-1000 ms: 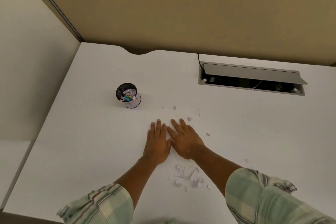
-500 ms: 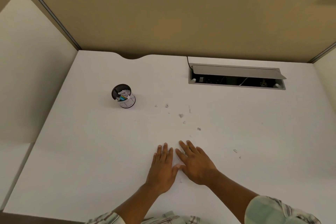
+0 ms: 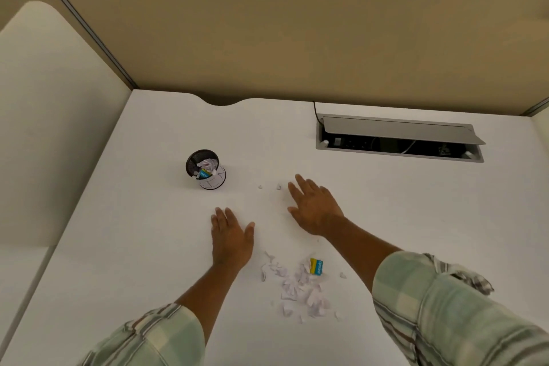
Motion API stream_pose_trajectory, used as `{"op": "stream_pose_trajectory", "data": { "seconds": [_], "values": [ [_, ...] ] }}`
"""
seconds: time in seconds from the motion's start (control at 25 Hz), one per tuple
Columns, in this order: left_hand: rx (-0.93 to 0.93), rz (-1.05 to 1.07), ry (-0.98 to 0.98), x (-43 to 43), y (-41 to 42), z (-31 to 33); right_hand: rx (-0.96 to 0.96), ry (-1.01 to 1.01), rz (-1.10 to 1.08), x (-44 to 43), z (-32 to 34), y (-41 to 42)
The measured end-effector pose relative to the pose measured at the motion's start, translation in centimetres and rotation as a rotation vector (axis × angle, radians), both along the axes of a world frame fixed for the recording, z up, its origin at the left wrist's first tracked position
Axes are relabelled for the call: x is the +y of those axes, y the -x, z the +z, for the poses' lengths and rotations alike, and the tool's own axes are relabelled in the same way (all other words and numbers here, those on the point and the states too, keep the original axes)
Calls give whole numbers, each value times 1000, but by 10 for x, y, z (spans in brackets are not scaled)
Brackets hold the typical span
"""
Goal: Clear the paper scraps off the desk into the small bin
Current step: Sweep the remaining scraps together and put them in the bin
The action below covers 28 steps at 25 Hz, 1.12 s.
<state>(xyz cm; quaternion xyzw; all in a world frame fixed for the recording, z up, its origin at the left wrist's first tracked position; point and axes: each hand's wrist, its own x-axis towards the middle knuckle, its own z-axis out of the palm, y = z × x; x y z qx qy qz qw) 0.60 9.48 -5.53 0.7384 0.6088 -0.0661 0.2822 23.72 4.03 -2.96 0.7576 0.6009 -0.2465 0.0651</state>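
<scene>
A small black mesh bin (image 3: pixel 205 169) stands on the white desk (image 3: pixel 142 217), holding crumpled paper and a blue scrap. A heap of white paper scraps (image 3: pixel 297 285) lies near the front between my forearms, with a yellow and blue scrap (image 3: pixel 316 266) at its right. Two tiny scraps (image 3: pixel 278 186) lie just left of my right fingertips. My left hand (image 3: pixel 231 238) rests flat on the desk, palm down, fingers apart. My right hand (image 3: pixel 315 205) lies flat further back and to the right, fingers spread. Neither hand holds anything.
An open cable tray (image 3: pixel 398 140) with a raised grey lid is sunk into the desk at the back right. Beige partition walls (image 3: pixel 297 33) close off the back. A cream panel (image 3: pixel 44 128) borders the desk's left side.
My hands were side by side and touching; now they are apart, the right one reached further back. The scrap heap near the front edge has come into view again.
</scene>
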Motion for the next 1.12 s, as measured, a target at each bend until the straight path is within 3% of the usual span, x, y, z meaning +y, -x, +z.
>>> {"op": "stream_pose_trajectory", "data": {
  "seconds": [0.36,0.72,1.12],
  "values": [
    [-86,-364,-18,27,-58,-16,-110,35,352,42,-21,3],
    [-34,-603,-6,7,-75,-7,30,59,59,-30,-31,-19],
    [14,-833,-1,-98,-21,-6,56,16,88,-144,-30,47]
  ]
}}
